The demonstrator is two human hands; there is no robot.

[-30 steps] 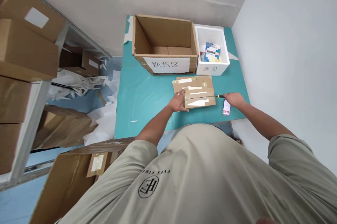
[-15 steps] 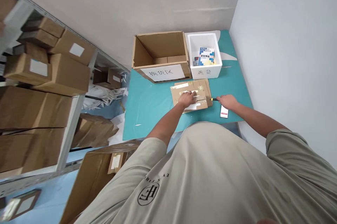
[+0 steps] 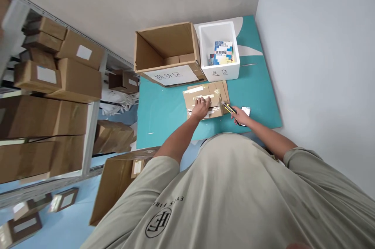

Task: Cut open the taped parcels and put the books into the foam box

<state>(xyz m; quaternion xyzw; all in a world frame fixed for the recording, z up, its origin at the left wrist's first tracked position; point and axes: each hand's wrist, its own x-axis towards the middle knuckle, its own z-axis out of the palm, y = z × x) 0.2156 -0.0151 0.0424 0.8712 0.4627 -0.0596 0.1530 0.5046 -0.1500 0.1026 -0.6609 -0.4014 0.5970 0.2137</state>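
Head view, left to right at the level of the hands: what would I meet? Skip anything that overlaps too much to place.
Shelf boxes → left hand → cutter tip → right hand → right wall.

stockroom, by appearance: shelving (image 3: 90, 136) stacked with cardboard boxes (image 3: 80, 77); labelled carton (image 3: 168, 46), foam bin (image 3: 218, 72) near worktop's far edge.

The person's right hand (image 3: 241, 116) has one cutter (image 3: 229, 108) in it, one phone (image 3: 246, 111) beside it, one foam box (image 3: 220, 73) beyond.
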